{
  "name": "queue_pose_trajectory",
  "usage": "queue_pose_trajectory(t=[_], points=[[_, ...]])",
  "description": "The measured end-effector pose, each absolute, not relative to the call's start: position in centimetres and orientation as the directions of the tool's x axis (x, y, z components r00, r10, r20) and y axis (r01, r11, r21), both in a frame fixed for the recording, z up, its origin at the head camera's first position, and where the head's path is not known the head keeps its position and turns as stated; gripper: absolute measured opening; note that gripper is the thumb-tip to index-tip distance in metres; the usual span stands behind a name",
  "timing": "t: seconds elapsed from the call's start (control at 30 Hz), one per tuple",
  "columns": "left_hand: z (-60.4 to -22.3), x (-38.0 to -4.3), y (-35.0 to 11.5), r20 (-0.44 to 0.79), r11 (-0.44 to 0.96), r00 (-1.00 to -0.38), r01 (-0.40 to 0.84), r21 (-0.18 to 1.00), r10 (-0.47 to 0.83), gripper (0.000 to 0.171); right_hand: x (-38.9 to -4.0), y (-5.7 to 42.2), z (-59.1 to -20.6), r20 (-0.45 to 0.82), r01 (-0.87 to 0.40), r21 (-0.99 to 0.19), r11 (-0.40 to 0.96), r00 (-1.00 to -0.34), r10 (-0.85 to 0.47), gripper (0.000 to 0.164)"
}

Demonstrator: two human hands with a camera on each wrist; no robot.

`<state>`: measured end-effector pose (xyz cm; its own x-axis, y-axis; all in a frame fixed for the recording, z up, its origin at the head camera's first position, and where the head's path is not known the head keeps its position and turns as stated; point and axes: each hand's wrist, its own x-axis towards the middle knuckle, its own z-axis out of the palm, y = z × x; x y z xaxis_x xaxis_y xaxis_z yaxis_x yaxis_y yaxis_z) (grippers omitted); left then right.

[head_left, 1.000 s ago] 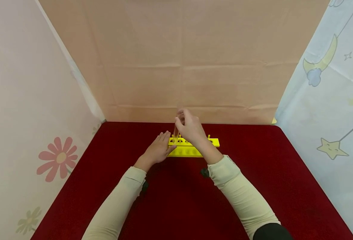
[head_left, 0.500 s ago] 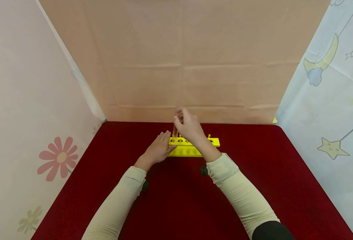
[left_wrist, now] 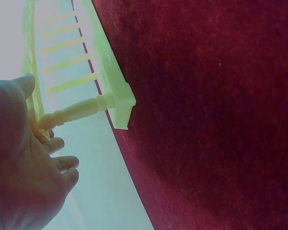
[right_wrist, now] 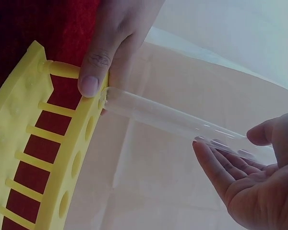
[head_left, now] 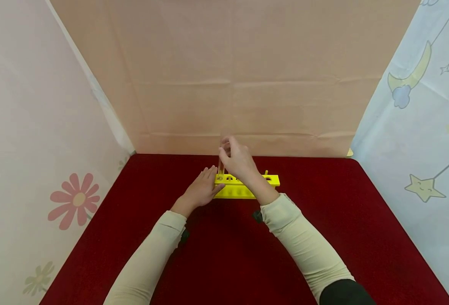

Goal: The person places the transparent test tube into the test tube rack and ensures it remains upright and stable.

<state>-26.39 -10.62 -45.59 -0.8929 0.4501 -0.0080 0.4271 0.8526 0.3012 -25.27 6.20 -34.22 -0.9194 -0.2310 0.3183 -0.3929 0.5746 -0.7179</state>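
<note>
A yellow test tube rack (head_left: 237, 192) stands near the far edge of the table. My left hand (head_left: 201, 188) holds its left end, the thumb in front of the top plate and the fingers behind, as the left wrist view shows. Between thumb and fingers my right hand (head_left: 241, 163) holds a clear test tube (right_wrist: 158, 117), roughly upright over the rack. In the right wrist view the tube's lower end meets the end hole of the rack's top plate, beside my left thumb; how far it enters cannot be seen. The other holes seen there hold no tube.
The table has a dark red cover (head_left: 224, 254). A tan backdrop (head_left: 232, 84) rises behind it, with patterned cloth walls (head_left: 419, 140) on both sides. Thin yellow pegs (right_wrist: 41, 162) run between the rack's plates in the right wrist view.
My right hand has shifted slightly left with the test tube, whose lower end moves to the rack's leftmost hole. My left hand stays at the rack's end.
</note>
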Motion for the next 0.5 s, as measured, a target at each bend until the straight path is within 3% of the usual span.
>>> queue_pose_trajectory(t=[0.5], points=[[-45.57, -26.26, -10.84, 0.008, 0.839, -0.888, 0.438, 0.323, 0.460, 0.078, -25.30, 5.47, -34.43, 0.291, -0.378, -0.722, 0.580, -0.926, -0.241, 0.028]])
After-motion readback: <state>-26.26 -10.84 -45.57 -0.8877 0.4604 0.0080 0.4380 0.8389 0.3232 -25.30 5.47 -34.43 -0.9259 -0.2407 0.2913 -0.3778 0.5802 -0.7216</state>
